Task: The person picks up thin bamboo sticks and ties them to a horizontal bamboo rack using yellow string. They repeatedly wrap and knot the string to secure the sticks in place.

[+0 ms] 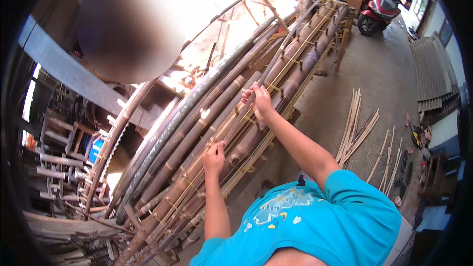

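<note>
Bamboo pole panel (pixel 207 133) leaning up, long axis running lower left to upper right, left hand (pixel 214 157) pinching a thin yellow strip (pixel 231 133) on it, right hand (pixel 259 102) gripping the same strip higher up, loose bamboo splints (pixel 355 125) on the concrete floor (pixel 374 74), red scooter (pixel 378 10) far back.

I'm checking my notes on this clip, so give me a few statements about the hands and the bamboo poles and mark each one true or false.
1. Both hands are on the stack of bamboo poles. True: the left hand and the right hand rest on it.
2. The right hand is lower on the stack than the left hand. False: the right hand is higher up the slope.
3. The fingers of the right hand pinch a thin bamboo strip. True, as far as the picture shows.
4. The loose bamboo strips on the floor lie left of the stack. False: they lie to its right.
5. A red scooter stands beyond the stack's far end. True.
</note>
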`<action>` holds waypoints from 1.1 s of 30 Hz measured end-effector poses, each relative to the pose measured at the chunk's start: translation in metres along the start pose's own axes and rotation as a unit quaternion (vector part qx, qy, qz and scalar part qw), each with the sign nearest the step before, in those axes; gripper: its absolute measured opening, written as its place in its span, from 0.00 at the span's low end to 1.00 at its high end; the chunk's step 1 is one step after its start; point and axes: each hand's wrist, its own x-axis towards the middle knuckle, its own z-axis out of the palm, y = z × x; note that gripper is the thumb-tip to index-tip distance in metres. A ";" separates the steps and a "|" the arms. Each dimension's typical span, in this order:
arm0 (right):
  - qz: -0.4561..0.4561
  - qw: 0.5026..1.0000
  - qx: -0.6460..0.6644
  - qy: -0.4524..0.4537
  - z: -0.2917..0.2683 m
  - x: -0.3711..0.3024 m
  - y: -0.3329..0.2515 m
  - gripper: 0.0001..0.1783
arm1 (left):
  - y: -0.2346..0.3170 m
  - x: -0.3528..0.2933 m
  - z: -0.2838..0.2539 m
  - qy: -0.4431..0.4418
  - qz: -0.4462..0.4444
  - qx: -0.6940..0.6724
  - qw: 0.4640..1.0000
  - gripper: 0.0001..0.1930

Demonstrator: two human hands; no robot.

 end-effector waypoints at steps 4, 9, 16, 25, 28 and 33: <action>-0.018 0.999 0.050 -0.006 -0.060 0.049 -0.145 0.20 | 0.019 0.018 0.018 -0.005 0.020 -0.039 0.999 0.24; -0.046 0.994 0.097 -0.004 -0.109 0.115 -0.310 0.19 | 0.021 0.034 0.027 -0.006 -0.031 0.051 0.998 0.25; -0.170 0.938 -0.179 -0.243 -0.110 0.075 -0.371 0.04 | 0.016 0.040 0.060 0.133 -0.100 0.188 0.968 0.23; 0.014 0.975 -0.186 -0.119 -0.194 0.154 -0.333 0.04 | 0.200 0.131 0.177 0.203 0.022 0.026 0.979 0.20; 0.010 0.969 -0.173 -0.178 -0.192 0.156 -0.308 0.05 | 0.296 0.164 0.254 0.115 0.062 -0.048 0.990 0.19; -0.053 0.992 0.035 -0.113 -0.228 0.208 -0.446 0.10 | 0.279 0.200 0.292 0.064 0.019 -0.075 0.995 0.23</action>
